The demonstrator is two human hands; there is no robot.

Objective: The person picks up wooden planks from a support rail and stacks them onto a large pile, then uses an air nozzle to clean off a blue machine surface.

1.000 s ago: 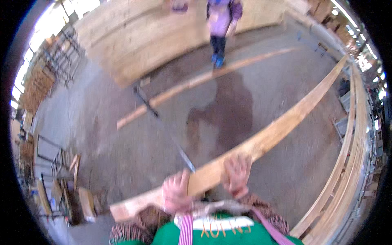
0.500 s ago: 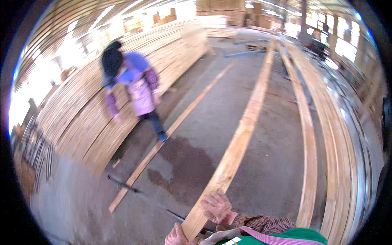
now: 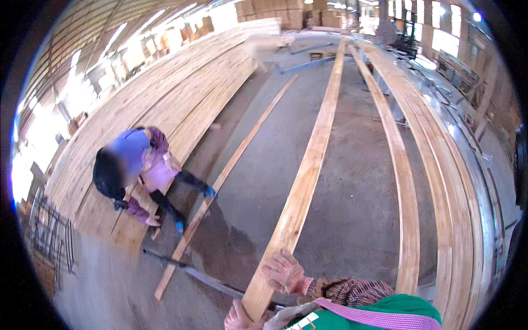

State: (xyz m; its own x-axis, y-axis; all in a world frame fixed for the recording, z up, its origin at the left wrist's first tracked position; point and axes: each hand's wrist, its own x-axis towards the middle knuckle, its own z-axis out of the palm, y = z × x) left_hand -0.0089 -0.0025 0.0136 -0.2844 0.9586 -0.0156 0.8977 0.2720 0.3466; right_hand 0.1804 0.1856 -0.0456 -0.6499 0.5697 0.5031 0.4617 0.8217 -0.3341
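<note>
So you've got both hands on one long board (image 3: pixel 308 187), and it runs from right in front of you way out to the far end of the floor (image 3: pixel 352 192). Your left hand (image 3: pixel 237 317) has its fingers grasping the board's left edge down at the near end. Your right hand (image 3: pixel 286 272) is just farther along, fingers curled over the right edge; can't tell what the thumb's doing underneath.

There's a dark bar (image 3: pixel 206 278) running from the left toward the near end of your board, crossing a thin strip (image 3: pixel 242 146) that lies on the floor to the left. Over on your right there's a single plank (image 3: pixel 404 203), then a stack (image 3: pixel 440 203) just beyond it, all stretching away from you.

Left side has a big lumber pile (image 3: pixel 170 104), with a co-worker (image 3: pixel 159 170) in a pinkish apron bent over at its near end, blue shoes (image 3: pixel 180 227) beside the thin strip. Far end, there's a blue frame (image 3: pixel 305 66) near your board.
</note>
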